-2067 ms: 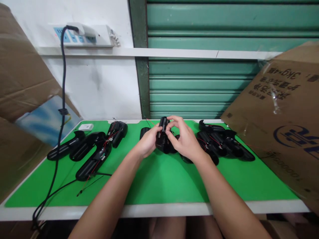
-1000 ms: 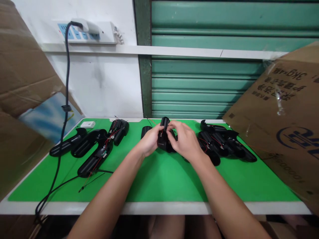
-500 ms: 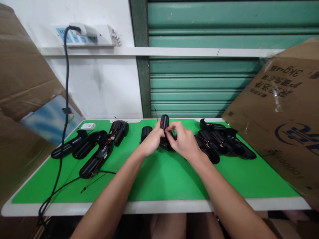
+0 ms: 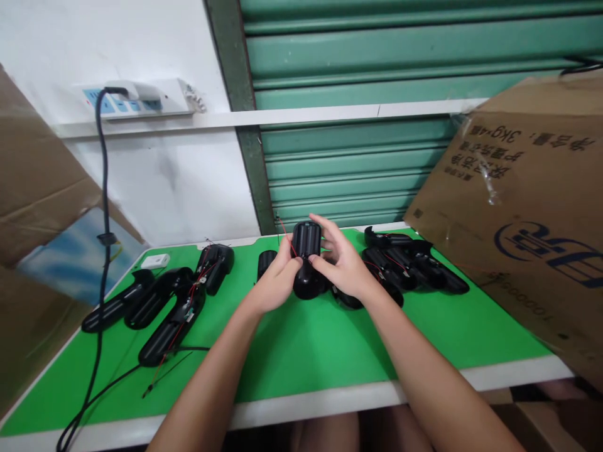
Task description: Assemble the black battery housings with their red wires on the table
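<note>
Between my two hands is a glossy black plastic housing [image 4: 307, 242], held above the green mat with its rounded end toward me. My left hand [image 4: 279, 276] grips its left side, thumb on the front, and a thin red wire rises beside the fingers. On the right side, my right hand [image 4: 343, 260] holds the same housing with the thumb on its face and the fingers behind. Another black part [image 4: 266, 262] stands just left of my left hand. Beneath my right hand lies a further dark part [image 4: 347, 298], partly hidden.
Black housings with red wires [image 4: 172, 326] lie at the left, near a small white block [image 4: 156, 261] and a black cable [image 4: 104, 188]. More housings [image 4: 414, 263] are grouped at the right. Cardboard boxes [image 4: 527, 207] flank the green-topped table [image 4: 301, 351].
The view has shifted, tilting slightly. The housing is now raised nearer and shows a wide ribbed face. My right hand has gone from a fingertip pinch to gripping its side.
</note>
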Demonstrator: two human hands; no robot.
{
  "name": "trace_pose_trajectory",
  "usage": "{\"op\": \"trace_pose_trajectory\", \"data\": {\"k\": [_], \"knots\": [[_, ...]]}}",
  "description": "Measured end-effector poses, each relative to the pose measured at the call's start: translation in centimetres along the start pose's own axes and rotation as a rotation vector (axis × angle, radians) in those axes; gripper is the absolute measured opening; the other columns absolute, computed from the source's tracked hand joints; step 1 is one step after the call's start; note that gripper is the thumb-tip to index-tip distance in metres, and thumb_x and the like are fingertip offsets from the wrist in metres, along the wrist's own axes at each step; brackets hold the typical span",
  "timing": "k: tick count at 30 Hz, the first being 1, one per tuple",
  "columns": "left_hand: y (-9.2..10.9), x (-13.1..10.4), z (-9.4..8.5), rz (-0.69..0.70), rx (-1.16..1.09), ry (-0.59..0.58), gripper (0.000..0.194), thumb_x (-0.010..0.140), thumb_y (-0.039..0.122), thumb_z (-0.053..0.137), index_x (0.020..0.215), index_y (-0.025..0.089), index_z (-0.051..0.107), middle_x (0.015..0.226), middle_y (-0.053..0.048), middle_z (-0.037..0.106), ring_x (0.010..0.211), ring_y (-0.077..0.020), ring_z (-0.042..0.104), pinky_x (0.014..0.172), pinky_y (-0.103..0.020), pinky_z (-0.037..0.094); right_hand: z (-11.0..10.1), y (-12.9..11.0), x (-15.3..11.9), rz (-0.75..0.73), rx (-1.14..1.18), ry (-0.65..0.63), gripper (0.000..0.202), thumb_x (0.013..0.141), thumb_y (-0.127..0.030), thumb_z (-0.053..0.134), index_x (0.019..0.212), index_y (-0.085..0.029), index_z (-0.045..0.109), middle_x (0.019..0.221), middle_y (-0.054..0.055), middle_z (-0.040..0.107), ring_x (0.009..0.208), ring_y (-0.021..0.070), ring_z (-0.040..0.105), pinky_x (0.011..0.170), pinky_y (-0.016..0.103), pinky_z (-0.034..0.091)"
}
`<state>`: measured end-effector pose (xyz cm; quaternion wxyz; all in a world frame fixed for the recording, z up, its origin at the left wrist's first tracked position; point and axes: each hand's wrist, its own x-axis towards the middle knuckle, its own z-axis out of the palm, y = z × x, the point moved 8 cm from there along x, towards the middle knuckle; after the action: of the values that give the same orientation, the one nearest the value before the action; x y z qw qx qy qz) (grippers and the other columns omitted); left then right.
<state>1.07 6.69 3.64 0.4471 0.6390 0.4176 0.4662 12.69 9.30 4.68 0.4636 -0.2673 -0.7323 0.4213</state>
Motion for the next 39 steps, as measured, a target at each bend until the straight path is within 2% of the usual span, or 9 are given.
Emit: {"op": "trace_pose_trajectory", "data": {"k": [4, 10, 21, 25, 29, 31, 33, 37, 39], "knots": [[-0.3, -0.1, -0.1, 0.031, 0.081, -0.004, 0.039, 0.097, 0.027, 0.046, 0.135, 0.019, 0.043, 0.133, -0.008, 0.056, 0.127, -0.0214, 0.050, 0.113, -0.033, 0.035, -0.3, -0.4, -0.1, 0.003, -0.029, -0.012, 0.066, 0.084, -0.017, 0.062, 0.146, -0.025, 0.042, 0.137, 0.011, 0.061, 0.108, 0.0207, 0.069, 0.080, 0.030, 0.060], [-0.7, 0.1, 0.0, 0.040, 0.158, -0.003, 0.040, 0.094, 0.026, 0.053, 0.132, 0.018, 0.043, 0.132, -0.010, 0.057, 0.122, -0.0220, 0.054, 0.112, -0.034, 0.037, 0.2, 0.4, -0.2, 0.029, -0.056, -0.047, 0.063, 0.087, -0.018, 0.061, 0.145, -0.026, 0.040, 0.129, 0.009, 0.064, 0.101, 0.0192, 0.070, 0.082, 0.033, 0.060], [-0.3, 0.0, 0.0, 0.029, 0.223, 0.044, 0.038, 0.088, 0.021, 0.051, 0.125, 0.018, 0.045, 0.120, -0.009, 0.058, 0.116, -0.0238, 0.053, 0.107, -0.034, 0.042, 0.9, 0.4, -0.3, -0.054, -0.151, -0.013, 0.065, 0.089, -0.014, 0.054, 0.149, -0.024, 0.033, 0.145, 0.012, 0.054, 0.130, 0.0225, 0.058, 0.111, 0.042, 0.050], [-0.7, 0.0, 0.2, -0.027, 0.143, 0.040, 0.038, 0.089, 0.025, 0.050, 0.126, 0.019, 0.049, 0.119, -0.006, 0.058, 0.118, -0.0239, 0.053, 0.108, -0.033, 0.041, 0.8, 0.6, -0.3, -0.051, -0.136, 0.021, 0.065, 0.086, -0.015, 0.055, 0.147, -0.024, 0.036, 0.138, 0.011, 0.057, 0.123, 0.0227, 0.061, 0.106, 0.041, 0.052], [-1.0, 0.2, 0.4, -0.053, -0.015, 0.020, 0.037, 0.092, 0.033, 0.054, 0.126, 0.020, 0.052, 0.124, -0.006, 0.060, 0.126, -0.0239, 0.052, 0.113, -0.034, 0.038, 0.4, 0.7, -0.1, 0.020, -0.058, -0.003, 0.065, 0.080, -0.015, 0.057, 0.143, -0.025, 0.041, 0.129, 0.010, 0.063, 0.111, 0.0229, 0.066, 0.090, 0.037, 0.058], [-1.1, 0.3, -0.4, -0.060, -0.068, 0.025, 0.043, 0.089, 0.033, 0.061, 0.128, 0.019, 0.052, 0.127, -0.007, 0.061, 0.129, -0.0242, 0.052, 0.114, -0.035, 0.037, 0.2, 0.8, 0.0, 0.040, -0.027, -0.015, 0.067, 0.076, -0.015, 0.055, 0.142, -0.025, 0.043, 0.133, 0.011, 0.062, 0.110, 0.0230, 0.067, 0.083, 0.035, 0.059], [-1.0, 0.3, -2.4, -0.068, -0.116, 0.082, 0.051, 0.085, 0.033, 0.066, 0.131, 0.019, 0.049, 0.128, -0.008, 0.062, 0.128, -0.0244, 0.054, 0.112, -0.035, 0.040, -0.3, 0.9, 0.1, 0.028, -0.051, 0.013, 0.068, 0.077, -0.016, 0.054, 0.143, -0.026, 0.042, 0.137, 0.012, 0.060, 0.111, 0.0231, 0.066, 0.082, 0.035, 0.059], [-0.5, -0.1, -8.2, -0.027, -0.171, 0.353, 0.057, 0.079, 0.029, 0.070, 0.131, 0.018, 0.050, 0.125, -0.010, 0.066, 0.125, -0.0232, 0.057, 0.108, -0.033, 0.044, -0.5, 0.6, 0.0, -0.049, -0.290, 0.092, 0.057, 0.084, -0.021, 0.056, 0.140, -0.024, 0.045, 0.123, 0.011, 0.066, 0.105, 0.0225, 0.067, 0.082, 0.038, 0.056], [-0.6, -0.5, -10.0, -0.031, -0.190, 0.475, 0.052, 0.077, 0.027, 0.068, 0.127, 0.017, 0.053, 0.118, -0.009, 0.069, 0.119, -0.0216, 0.061, 0.103, -0.030, 0.046, 0.6, 0.0, -0.2, -0.114, -0.432, 0.032, 0.050, 0.086, -0.025, 0.060, 0.135, -0.023, 0.050, 0.121, 0.011, 0.067, 0.108, 0.0242, 0.065, 0.091, 0.042, 0.054]]}}
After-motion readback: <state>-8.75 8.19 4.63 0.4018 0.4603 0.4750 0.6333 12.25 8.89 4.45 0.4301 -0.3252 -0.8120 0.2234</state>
